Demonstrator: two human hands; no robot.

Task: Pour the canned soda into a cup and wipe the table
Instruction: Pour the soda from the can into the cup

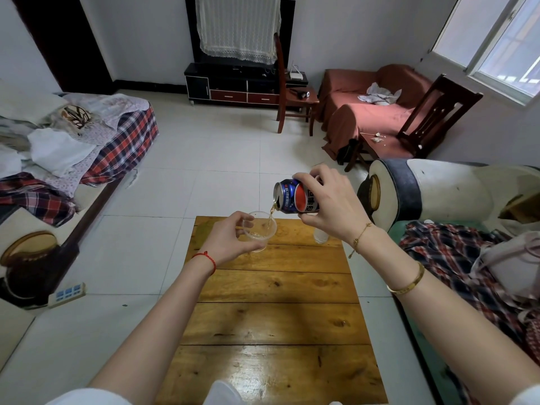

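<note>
My right hand (330, 204) is wrapped around a blue soda can (293, 197), fingers curled over its top side and thumb underneath, tipping it almost flat with the mouth toward nine o'clock. A thin amber stream (270, 216) falls from the opening into a clear plastic cup (260, 230). My left hand (230, 238) grips that cup from the nine o'clock side, fingers bent around the wall, holding it at the far end of the wooden table (271, 311); I cannot tell whether its base touches the planks. The can carries a red, white and blue roundel and white Chinese characters, too small for me to read. Just beside my right wrist, at its seven o'clock, a whitish object (320, 237) stands on the table, mostly hidden.
</note>
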